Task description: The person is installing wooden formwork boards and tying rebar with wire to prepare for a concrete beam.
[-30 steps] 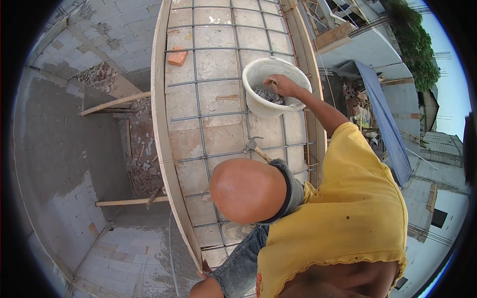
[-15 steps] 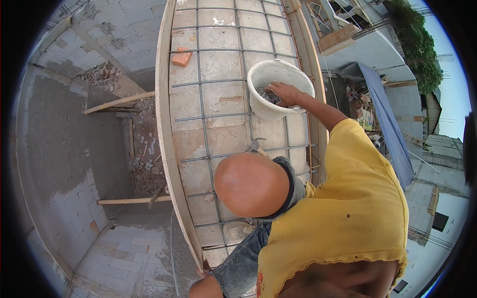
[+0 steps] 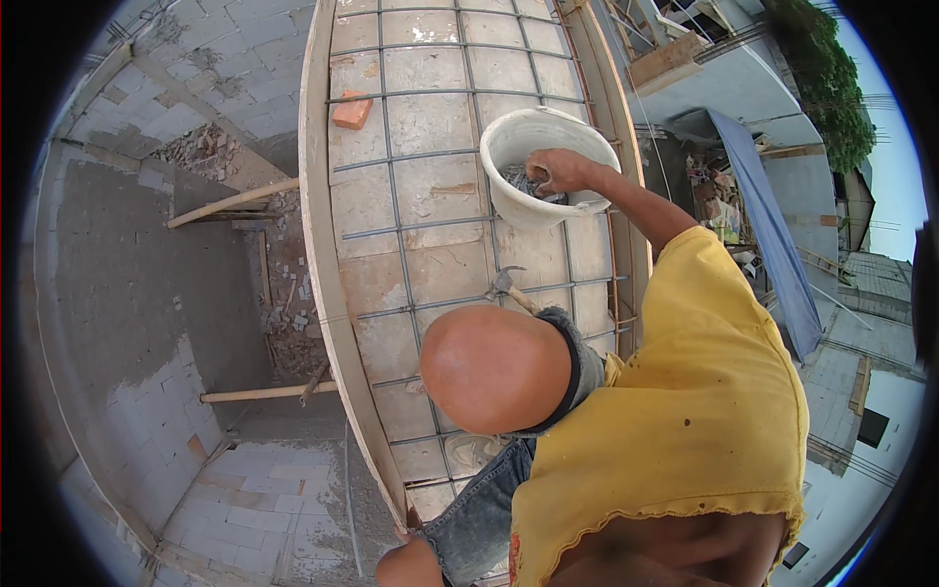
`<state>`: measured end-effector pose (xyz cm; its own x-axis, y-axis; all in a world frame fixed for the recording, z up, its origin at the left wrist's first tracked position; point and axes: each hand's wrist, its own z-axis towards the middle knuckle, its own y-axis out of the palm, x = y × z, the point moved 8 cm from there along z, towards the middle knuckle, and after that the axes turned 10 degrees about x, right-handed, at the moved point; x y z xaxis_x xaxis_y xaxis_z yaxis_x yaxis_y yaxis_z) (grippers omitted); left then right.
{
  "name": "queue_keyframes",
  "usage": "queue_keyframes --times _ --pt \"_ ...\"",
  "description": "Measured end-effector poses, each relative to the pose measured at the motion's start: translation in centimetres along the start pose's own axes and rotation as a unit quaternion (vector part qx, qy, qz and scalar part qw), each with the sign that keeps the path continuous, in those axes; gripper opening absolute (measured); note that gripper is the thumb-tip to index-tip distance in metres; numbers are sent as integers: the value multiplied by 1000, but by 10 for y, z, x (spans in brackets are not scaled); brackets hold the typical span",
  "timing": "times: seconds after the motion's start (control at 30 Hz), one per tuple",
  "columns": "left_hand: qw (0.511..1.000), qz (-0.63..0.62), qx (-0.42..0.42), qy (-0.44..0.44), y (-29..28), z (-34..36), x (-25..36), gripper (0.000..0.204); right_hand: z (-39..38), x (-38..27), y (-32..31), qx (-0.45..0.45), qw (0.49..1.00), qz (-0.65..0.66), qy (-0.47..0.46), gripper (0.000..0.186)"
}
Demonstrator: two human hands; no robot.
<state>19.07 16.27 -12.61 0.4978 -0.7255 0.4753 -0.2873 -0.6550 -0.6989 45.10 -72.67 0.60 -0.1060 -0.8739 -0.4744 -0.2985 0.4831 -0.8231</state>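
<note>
Seen from above, a person in a yellow shirt (image 3: 685, 391) sits or crouches, which of the two is unclear, over a long trough of pale panels (image 3: 362, 201) edged by upright boards. A grid of steel bars (image 3: 399, 229) runs along it. A white bucket (image 3: 518, 208) stands upright near the right-hand board, ahead of the person's bare knee (image 3: 494, 370).

The right hand (image 3: 558, 172) is inside the bucket, below the rim, its fingers bent downward and drawn fairly close together. They are at a heap of small grey pieces (image 3: 518, 179), perhaps metal, at the bottom. Whether the fingers have hold of any piece cannot be told, because the back of the hand hides their tips. The left hand cannot be made out.

The step in hand appears to be sorting through or gathering these pieces. Lifting some out would call for the fingertips to pinch firmly, then for the hand to rise clear of the rim without tipping the bucket.

A hammer (image 3: 503, 284) lies between bucket and knee, its handle partly hidden behind the knee. An orange brick (image 3: 352, 112) rests farther off, to the left.
</note>
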Motion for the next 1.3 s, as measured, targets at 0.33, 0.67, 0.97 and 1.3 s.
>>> queue_keyframes --times 0.33,0.67,0.97,1.3 --pt "998 -61 21 18 -5 35 12 39 7 -10 6 -23 971 -207 -112 4" --pt "958 -213 161 104 -15 138 126 40 -15 -22 16 -4 894 -393 -215 16" --pt "940 -258 184 126 -15 141 95 42 -21 -25 18 -83 914 -371 -142 17" --pt "983 -45 125 -130 56 -158 60 46 15 35 32 -77 949 -305 14 22"
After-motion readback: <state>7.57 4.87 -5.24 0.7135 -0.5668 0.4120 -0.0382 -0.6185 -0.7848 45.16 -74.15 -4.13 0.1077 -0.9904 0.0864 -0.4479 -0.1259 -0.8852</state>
